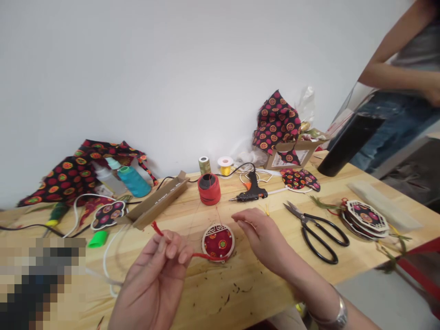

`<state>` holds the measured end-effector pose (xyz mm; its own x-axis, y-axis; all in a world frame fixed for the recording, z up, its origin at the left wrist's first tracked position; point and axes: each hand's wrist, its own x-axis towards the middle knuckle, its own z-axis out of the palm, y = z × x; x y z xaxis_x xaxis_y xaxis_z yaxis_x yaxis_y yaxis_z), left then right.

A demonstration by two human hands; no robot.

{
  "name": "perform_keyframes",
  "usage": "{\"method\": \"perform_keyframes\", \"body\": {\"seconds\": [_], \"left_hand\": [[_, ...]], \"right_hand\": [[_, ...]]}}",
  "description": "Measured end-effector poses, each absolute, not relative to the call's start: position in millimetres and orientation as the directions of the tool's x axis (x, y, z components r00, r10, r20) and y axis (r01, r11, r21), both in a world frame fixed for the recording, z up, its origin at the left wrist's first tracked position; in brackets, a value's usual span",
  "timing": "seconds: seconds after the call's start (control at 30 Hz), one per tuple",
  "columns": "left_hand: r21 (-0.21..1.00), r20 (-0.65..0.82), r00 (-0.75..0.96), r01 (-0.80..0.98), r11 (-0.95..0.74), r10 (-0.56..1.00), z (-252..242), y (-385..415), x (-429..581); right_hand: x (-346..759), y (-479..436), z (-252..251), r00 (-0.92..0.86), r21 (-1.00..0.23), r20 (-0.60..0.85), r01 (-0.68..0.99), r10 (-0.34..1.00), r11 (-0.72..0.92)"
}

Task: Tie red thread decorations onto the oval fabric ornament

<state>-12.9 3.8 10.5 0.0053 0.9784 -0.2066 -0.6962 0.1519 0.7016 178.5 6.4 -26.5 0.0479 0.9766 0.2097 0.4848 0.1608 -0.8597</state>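
My left hand [158, 270] is pinched shut on a red cord [199, 255] that runs to a round red fabric ornament [217, 242] with a white cut-out frame, lying on the wooden table [220, 293]. My right hand [263, 236] hovers just right of the ornament, fingers curled, pinching a thin thread that leads up toward the red thread spool [209, 188]. Whether that thread is truly held is hard to see.
Black scissors [318, 229] and a stack of finished ornaments [366, 217] lie to the right. A black glue gun [252, 189], gold spools [225, 166], a cardboard strip [160, 199], patterned fabric [79, 172], bottles and a box [292, 153] line the back. Another person [402, 91] stands at far right.
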Motion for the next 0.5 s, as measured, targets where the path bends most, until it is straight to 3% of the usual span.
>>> {"method": "perform_keyframes", "body": {"seconds": [0.1, 0.2, 0.33, 0.5], "left_hand": [[0.711, -0.247, -0.07, -0.691, 0.132, 0.966, 18.2, 5.6, -5.7], [0.725, -0.261, -0.132, -0.681, 0.104, 0.956, 27.5, 8.7, 3.1], [0.728, -0.248, -0.151, -0.681, 0.081, 0.957, 30.5, 9.4, 6.9], [0.692, -0.218, -0.057, -0.713, 0.113, 0.974, 18.3, 4.0, -4.2]], "right_hand": [[168.3, 4.6, -15.2, -0.021, -0.936, 0.188, 0.298, 0.982, 0.185], [155.5, 2.3, -8.4, -0.212, -0.999, 0.032, 0.028, 0.977, 0.039], [140.6, 0.8, -15.9, -0.364, -0.986, -0.031, -0.144, 0.931, -0.09], [131.9, 2.6, -23.5, -0.339, -0.916, -0.161, -0.299, 0.927, -0.268]]}}
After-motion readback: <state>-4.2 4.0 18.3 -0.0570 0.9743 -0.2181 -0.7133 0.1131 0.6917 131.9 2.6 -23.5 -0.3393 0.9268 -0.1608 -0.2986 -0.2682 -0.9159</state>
